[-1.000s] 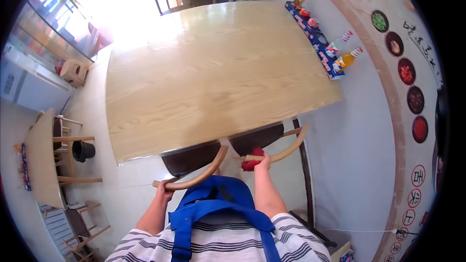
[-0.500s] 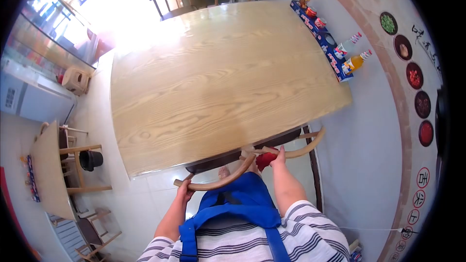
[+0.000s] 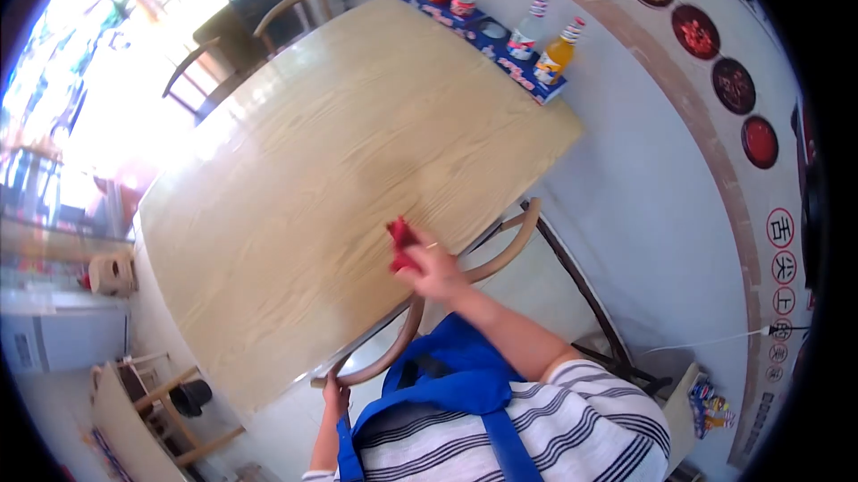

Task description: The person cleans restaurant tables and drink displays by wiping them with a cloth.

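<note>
My right hand [image 3: 432, 269] is closed around a crumpled red cloth [image 3: 402, 236] and is over the near part of the wood-grain table [image 3: 295, 205]. Whether the cloth touches the tabletop I cannot tell. Low and to the left, my left hand [image 3: 334, 397] grips the end of a chair's curved wooden backrest [image 3: 393, 355]. That chair stands at the table's near edge, in front of my blue apron [image 3: 465, 388].
A second chair [image 3: 514, 250] is at the near edge on the right. Along the wall, a blue tray [image 3: 545, 92] bears several bottles and cans, including an orange drink bottle [image 3: 559, 53]. More chairs [image 3: 295, 8] stand at the far side. A black bin [image 3: 190, 397] is at lower left.
My right hand has lifted the red cloth from beside the right chair to over the table. My left hand stays on the chair back. The view has turned and shifted right.
</note>
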The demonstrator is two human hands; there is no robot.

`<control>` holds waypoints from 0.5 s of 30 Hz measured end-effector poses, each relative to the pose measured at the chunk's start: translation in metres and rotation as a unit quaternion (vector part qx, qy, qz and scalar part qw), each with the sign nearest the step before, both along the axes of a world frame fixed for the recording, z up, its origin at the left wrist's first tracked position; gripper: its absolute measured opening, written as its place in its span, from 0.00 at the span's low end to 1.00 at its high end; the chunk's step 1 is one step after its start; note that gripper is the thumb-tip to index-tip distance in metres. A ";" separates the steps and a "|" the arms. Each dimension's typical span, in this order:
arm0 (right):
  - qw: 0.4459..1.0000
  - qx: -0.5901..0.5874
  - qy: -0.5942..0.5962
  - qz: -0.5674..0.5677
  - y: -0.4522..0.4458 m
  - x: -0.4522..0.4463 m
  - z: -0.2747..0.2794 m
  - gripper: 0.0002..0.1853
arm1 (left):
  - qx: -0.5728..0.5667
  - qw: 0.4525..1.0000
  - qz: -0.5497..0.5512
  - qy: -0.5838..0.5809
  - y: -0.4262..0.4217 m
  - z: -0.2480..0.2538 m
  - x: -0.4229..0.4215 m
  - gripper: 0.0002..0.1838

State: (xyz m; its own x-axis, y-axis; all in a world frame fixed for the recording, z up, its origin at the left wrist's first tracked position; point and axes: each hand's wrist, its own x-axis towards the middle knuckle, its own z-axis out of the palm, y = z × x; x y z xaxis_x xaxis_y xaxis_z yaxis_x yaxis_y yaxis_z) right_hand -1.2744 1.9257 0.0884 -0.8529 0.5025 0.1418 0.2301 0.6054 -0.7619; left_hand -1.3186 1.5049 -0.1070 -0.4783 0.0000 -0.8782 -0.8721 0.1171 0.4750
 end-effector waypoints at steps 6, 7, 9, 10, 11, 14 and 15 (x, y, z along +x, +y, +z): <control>0.967 0.189 0.101 0.138 0.035 -0.037 -0.102 0.18 | -0.166 0.984 0.064 0.024 -0.012 -0.010 0.004 0.18; 0.974 0.182 0.064 0.121 0.065 -0.036 -0.098 0.18 | -0.182 0.981 0.066 0.024 -0.005 0.000 0.003 0.19; 0.981 0.188 0.035 0.033 0.133 -0.024 -0.097 0.18 | -0.208 0.976 0.061 0.023 0.009 0.014 0.000 0.20; 0.977 0.204 0.044 -0.039 0.172 -0.011 -0.099 0.17 | -0.219 0.974 0.059 0.024 0.017 0.021 -0.001 0.20; 0.960 0.266 0.051 -0.076 0.211 0.003 -0.097 0.16 | -0.232 0.971 0.057 0.028 0.023 0.026 -0.004 0.21; 0.949 0.177 -0.004 -0.260 0.310 0.049 -0.094 0.16 | -0.257 0.965 0.047 0.036 0.043 0.039 -0.008 0.23; 0.925 0.244 -0.015 -0.292 0.344 0.062 -0.093 0.14 | -0.267 0.962 0.044 0.036 0.048 0.041 -0.010 0.23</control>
State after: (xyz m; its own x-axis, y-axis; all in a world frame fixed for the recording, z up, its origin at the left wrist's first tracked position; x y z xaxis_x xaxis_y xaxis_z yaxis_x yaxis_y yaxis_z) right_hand -1.2123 2.2700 -0.0044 -0.4638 0.7606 0.4542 0.6425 0.6418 -0.4187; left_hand -1.3287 1.5530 -0.0662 -0.5156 -0.4858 -0.7058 -0.8568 0.2890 0.4270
